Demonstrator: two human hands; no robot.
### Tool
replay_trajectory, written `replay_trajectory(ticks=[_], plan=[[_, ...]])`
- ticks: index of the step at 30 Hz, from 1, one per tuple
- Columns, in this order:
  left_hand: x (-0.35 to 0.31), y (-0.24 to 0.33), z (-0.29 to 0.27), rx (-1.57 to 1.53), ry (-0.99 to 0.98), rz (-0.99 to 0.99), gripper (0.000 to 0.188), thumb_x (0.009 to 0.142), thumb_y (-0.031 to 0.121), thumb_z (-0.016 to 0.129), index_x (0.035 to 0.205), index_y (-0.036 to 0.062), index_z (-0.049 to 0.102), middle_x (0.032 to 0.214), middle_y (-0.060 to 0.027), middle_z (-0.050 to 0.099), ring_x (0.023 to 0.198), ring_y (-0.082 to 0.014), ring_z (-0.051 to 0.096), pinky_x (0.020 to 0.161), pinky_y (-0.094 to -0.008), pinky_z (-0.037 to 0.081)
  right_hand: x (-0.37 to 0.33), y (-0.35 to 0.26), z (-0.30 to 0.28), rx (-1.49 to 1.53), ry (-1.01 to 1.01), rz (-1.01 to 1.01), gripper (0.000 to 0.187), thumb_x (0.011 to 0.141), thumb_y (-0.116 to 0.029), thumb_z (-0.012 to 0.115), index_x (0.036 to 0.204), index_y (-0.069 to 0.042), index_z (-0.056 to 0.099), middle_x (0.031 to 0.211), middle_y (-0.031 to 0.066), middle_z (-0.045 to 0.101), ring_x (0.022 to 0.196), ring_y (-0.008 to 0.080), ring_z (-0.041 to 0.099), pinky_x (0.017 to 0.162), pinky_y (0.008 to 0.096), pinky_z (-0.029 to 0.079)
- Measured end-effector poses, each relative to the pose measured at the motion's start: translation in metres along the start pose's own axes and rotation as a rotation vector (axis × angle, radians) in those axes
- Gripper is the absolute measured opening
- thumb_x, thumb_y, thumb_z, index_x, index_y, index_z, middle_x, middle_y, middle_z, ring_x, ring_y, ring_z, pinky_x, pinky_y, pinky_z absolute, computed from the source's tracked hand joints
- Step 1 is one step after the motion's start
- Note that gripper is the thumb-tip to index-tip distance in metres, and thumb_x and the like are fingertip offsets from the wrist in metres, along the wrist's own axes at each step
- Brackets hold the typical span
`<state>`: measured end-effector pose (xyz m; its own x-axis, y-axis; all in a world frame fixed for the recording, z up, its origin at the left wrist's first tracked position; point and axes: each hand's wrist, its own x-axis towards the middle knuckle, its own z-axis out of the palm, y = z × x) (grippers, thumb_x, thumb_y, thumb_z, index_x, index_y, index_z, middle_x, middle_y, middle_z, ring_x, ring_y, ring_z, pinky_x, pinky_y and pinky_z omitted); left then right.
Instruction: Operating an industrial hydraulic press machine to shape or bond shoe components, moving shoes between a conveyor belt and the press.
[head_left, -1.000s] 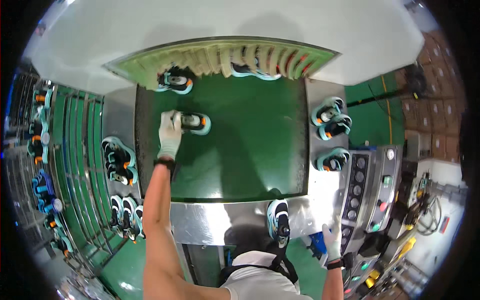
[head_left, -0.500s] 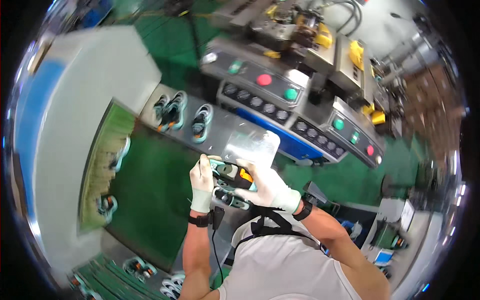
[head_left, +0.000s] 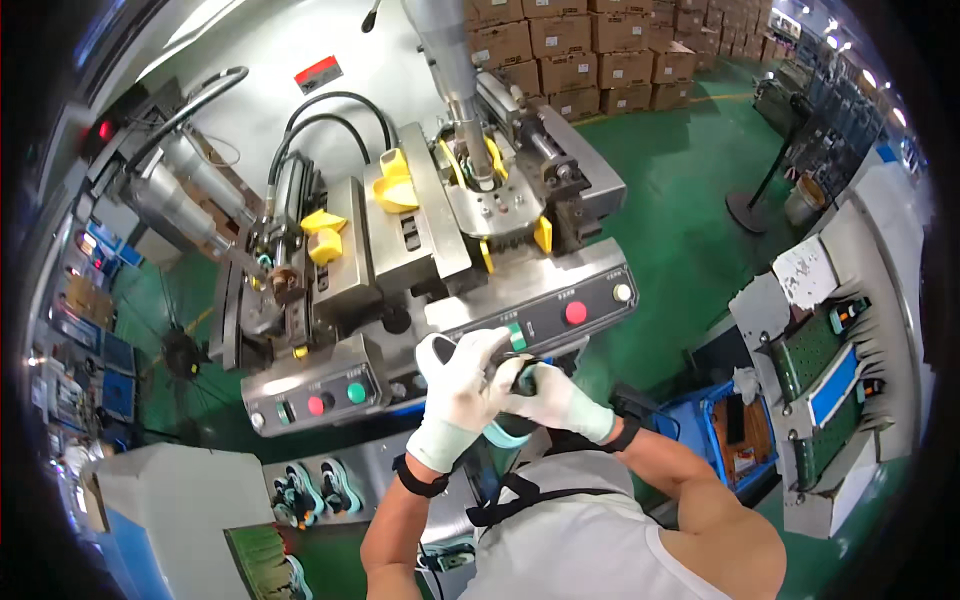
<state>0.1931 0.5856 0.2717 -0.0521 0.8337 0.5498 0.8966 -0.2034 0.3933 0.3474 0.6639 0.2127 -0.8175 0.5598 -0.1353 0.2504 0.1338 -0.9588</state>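
In front of the machine's control panel, both white-gloved hands are closed on a dark sneaker (head_left: 522, 376) with a pale aqua sole. My left hand (head_left: 462, 385) wraps over one side of it, and a rounded white-and-black end shows above the fingers. From the other side my right hand (head_left: 560, 400) grips the shoe near its dark opening. Much of the shoe is hidden by the gloves. Several similar sneakers (head_left: 340, 485) stand on the metal bench (head_left: 395, 470) at the lower left.
A pressing machine stands ahead, with yellow pads (head_left: 395, 185), metal arms and a control panel (head_left: 575, 313) with coloured buttons. Another panel (head_left: 320, 390) lies to its left. On the right are a blue bin (head_left: 712, 420) and a conveyor (head_left: 822, 350) with shoes. Stacked cartons (head_left: 565, 70) line the back.
My view has swung right, from the bench to the machine. The sneaker has been lifted off the bench area and turned, and both hands still hold it.
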Motion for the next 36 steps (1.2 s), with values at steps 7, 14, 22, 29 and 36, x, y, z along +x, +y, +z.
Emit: replay_trajectory(ticks=[7,14,22,29,36], plan=[[0.083,-0.059,0.045,-0.414,0.23,-0.431,0.045,0.098,0.003,0.057,0.142,0.0004,0.047,0.127,-0.0141,0.06,0.108,-0.0198,0.062,0.091,-0.0319,0.052,-0.043,0.08,-0.099,0.928,0.136,0.296,0.058,0.088,-0.029,0.073,0.13,0.006,0.054,0.118,0.0112,0.065,0.102,0.0167,0.066,0.089,0.0315,0.053],[0.182,-0.139,0.103,-0.295,0.103,-0.564,0.053,0.096,0.02,0.064,0.139,-0.0046,0.046,0.134,-0.0215,0.057,0.124,-0.0275,0.057,0.106,-0.0348,0.044,-0.031,0.083,-0.123,1.279,0.411,-0.03,0.067,0.087,-0.035,0.077,0.136,0.004,0.051,0.123,0.0116,0.065,0.109,0.0214,0.066,0.096,0.0365,0.053],[0.206,-0.188,0.146,-0.257,0.022,-0.699,0.069,0.092,0.027,0.068,0.143,-0.01,0.038,0.126,-0.0256,0.06,0.117,-0.0299,0.061,0.097,-0.0352,0.049,-0.024,0.076,-0.123,1.325,0.533,-0.031,0.081,0.079,-0.042,0.084,0.138,0.0,0.049,0.124,0.0072,0.064,0.108,0.0189,0.065,0.093,0.0353,0.054],[0.22,-0.25,0.21,-0.544,-0.031,-0.726,0.054,0.083,0.018,0.071,0.127,-0.0075,0.051,0.109,-0.0191,0.068,0.101,-0.0284,0.065,0.091,-0.0368,0.051,-0.033,0.104,-0.11,1.212,0.666,0.234,0.08,0.074,-0.04,0.087,0.134,-0.001,0.05,0.115,0.0068,0.064,0.097,0.0138,0.064,0.079,0.0304,0.055],[0.222,-0.32,0.27,-0.15,-0.231,-0.848,0.029,0.084,0.012,0.059,0.108,-0.0035,0.059,0.091,-0.0209,0.067,0.089,-0.0366,0.067,0.081,-0.0424,0.053,-0.043,0.092,-0.095,1.053,0.756,0.185,0.061,0.077,-0.04,0.085,0.12,-0.004,0.061,0.082,-0.0043,0.061,0.056,0.0033,0.05,0.047,0.0213,0.036]])
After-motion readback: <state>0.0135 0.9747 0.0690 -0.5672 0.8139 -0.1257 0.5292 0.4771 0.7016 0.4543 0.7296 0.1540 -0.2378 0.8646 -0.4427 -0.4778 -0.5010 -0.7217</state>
